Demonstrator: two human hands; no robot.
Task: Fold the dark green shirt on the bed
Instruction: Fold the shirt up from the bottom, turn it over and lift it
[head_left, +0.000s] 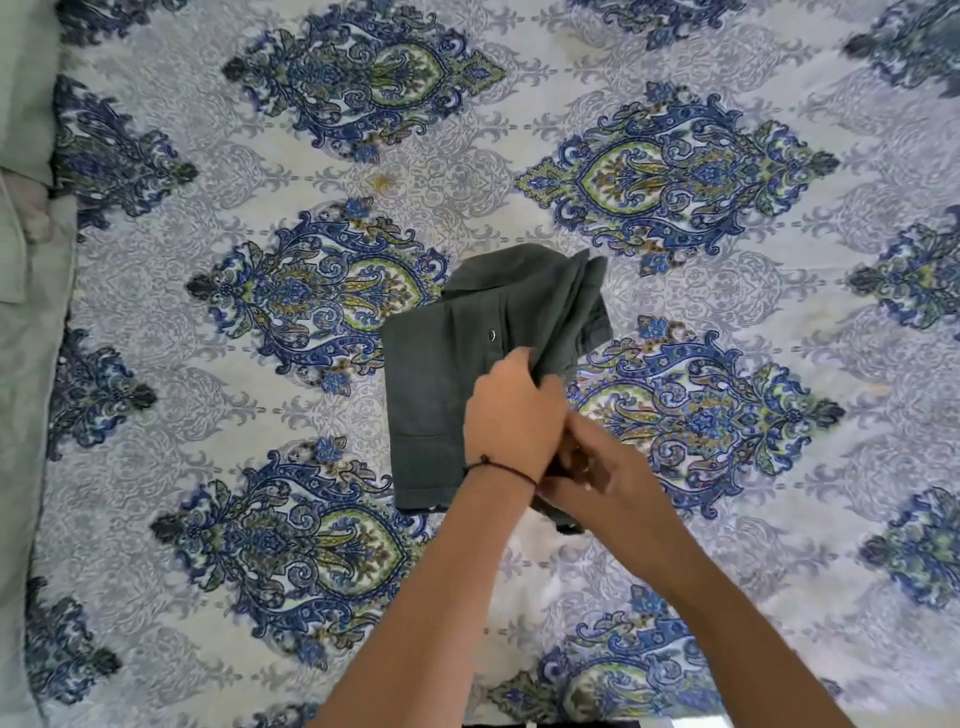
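Two forearms (415, 597) reach in from the near edge of the bed and meet at one spot on the dark green shirt (441, 374). The left hand (511, 410), with one dark thread bracelet (498, 466) at its wrist, has its fingers curled over a bunched ridge of cloth and pinches it; I take that as holding the right-hand flap in place so it does not spring open. The right hand (597, 467) comes in just under that wrist, touching or nearly touching it, with its fingers tucked toward the shirt's near corner. Whether they clamp cloth or only press it, I cannot tell; they are blurred and partly hidden.

From the grip, the flat, already narrowed body of the shirt spreads away to the left. The collar end lies beyond the grip, and a loose rumpled fold stands up just past the knuckles. That loose fold looks like the part not yet tidied, so the folding seems well along but not finished.

By count: one shirt, two hands, one bracelet, one metal snap (491, 335) just beyond the grip. The shirt rests on one patterned bedspread (467, 156), and one pale green cloth (26, 312) lies far off to the left.
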